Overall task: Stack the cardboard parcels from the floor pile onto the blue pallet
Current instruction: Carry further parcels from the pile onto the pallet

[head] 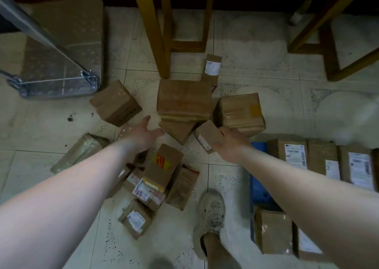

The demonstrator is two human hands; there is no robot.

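View: head camera, looking down on a tiled floor [256,74].
Left hand: the left hand [144,132] is stretched forward with the arm straight. Its fingers are straight and loosely spread, the thumb is apart, and it holds nothing. It is just beside the flat stack [183,98].
Right hand: the right hand [229,140] is stretched forward with its fingers curled round the near end of a small box [207,135]. The box is tilted. Whether it is clear of the floor cannot be told.
Pile: the pile [164,172] lies between the forearms, with brown cardboard boxes lying at mixed angles. Some carry white labels and one has a red and yellow sticker.
Loose boxes: a plain box [115,102] lies left of the flat stack, and a taped box [239,109], glossy with clear tape, lies to its right.
Pallet: the pallet [259,188] is blue moulded plastic at the right edge. Labelled parcels [295,151] lie flat on it in rows.
Other: a grey shoe [211,213], wooden legs [162,33], and a metal trolley [61,49] with a textured deck.
Hidden: the right forearm covers part of the pallet, and the parcels are cut off at the right edge. Label text is too blurred to read. The lower boxes of the pile are overlapped.
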